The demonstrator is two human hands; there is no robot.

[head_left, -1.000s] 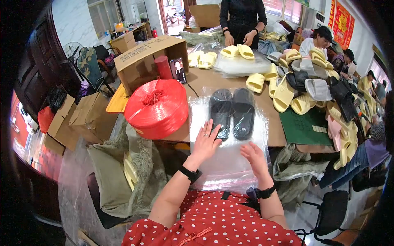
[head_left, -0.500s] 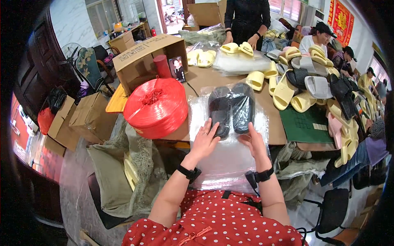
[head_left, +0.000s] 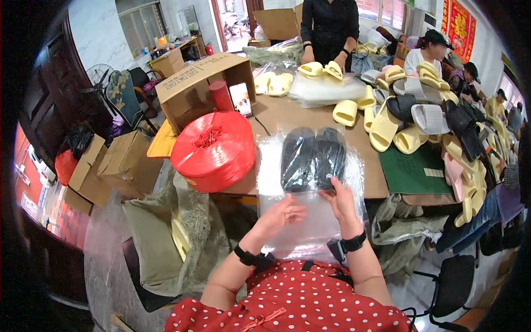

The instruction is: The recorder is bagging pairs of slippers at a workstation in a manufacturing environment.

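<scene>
Nearest, the left hand (head_left: 283, 213) and right hand (head_left: 338, 200) each keep a closed grip on a clear plastic bag (head_left: 310, 221), raised at the counter (head_left: 287, 113) edge. Inside its upper part sit two black slippers (head_left: 313, 157), side by side. Just left lies a red twine spool (head_left: 213, 149); beyond, a cardboard box (head_left: 199, 88) and yellow slippers (head_left: 381, 124).

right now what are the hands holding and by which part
Both the left hand and right hand hold a clear plastic bag of black slippers, by its lower part.
</scene>
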